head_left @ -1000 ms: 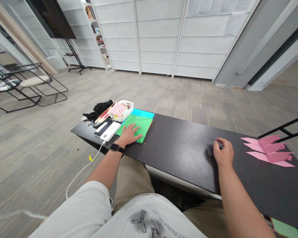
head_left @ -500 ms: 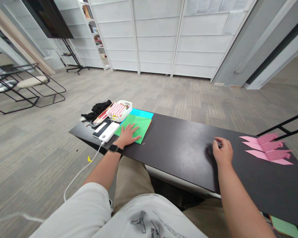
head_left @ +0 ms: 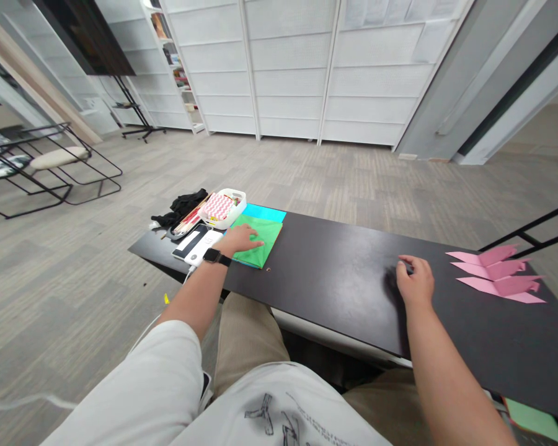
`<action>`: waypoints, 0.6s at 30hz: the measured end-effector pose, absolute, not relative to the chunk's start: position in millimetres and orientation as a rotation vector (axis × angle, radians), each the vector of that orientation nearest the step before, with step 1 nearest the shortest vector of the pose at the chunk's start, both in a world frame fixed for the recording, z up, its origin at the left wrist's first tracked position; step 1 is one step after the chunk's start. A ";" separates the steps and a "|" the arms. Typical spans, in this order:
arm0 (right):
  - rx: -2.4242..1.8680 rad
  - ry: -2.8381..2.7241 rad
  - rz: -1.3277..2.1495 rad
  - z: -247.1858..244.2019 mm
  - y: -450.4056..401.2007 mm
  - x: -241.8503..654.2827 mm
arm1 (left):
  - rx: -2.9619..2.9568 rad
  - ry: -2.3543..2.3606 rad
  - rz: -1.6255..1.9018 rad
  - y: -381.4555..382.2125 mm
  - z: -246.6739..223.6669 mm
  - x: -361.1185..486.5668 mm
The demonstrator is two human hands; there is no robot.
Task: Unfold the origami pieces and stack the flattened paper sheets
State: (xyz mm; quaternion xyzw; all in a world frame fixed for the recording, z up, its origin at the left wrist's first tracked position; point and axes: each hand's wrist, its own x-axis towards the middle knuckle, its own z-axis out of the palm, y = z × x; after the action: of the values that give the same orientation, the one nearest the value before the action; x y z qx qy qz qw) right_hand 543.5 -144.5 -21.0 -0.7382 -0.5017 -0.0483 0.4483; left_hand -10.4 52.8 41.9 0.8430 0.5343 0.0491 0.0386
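Observation:
My left hand (head_left: 240, 240), with a black watch at the wrist, lies over the stack of green paper (head_left: 268, 236). Its thumb and fingers are apart and bent, and I see nothing gripped in them. A blue sheet (head_left: 272, 214) shows from beneath the green paper at the far side. My right hand (head_left: 416, 282) rests at the table's right half, its fingers loosely curled and the thumb a little apart, with nothing visible in it. To its right stand several folded pink paper figures (head_left: 497, 272) in a row.
A white power bank (head_left: 202, 248) with a cable lies left of the paper on the dark table (head_left: 335, 266). Behind it are a white basket (head_left: 235, 217), a grey tray of sticks or pens (head_left: 186, 228) and black cloth (head_left: 183, 204). Light green paper (head_left: 534, 418) shows below the table's near right edge.
My left hand has shifted slightly away from me over the green paper; its fingers, flat and spread before, are now more bent. My right hand has barely moved.

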 end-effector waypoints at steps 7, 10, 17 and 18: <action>-1.818 -1.233 -0.124 -22.8 -143.8 545.0 | 2.584 1.712 0.371 53.5 38.5 31.6; -1.806 -1.235 -0.128 -23.6 -143.8 545.1 | 2.539 1.740 0.274 50.8 25.5 45.5; -1.811 -1.220 -0.113 -21.1 -143.7 542.5 | 2.448 1.766 0.167 48.7 3.7 43.9; -1.811 -1.215 -0.111 -20.6 -143.8 542.2 | 2.445 1.762 0.169 48.0 2.5 43.1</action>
State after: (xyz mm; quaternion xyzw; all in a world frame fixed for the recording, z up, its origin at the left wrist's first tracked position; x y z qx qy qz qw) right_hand 542.2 -143.8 -20.6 -0.7359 -0.4938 -0.0452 0.4610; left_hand 43.1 48.0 2.5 0.8084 0.5827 0.0557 0.0614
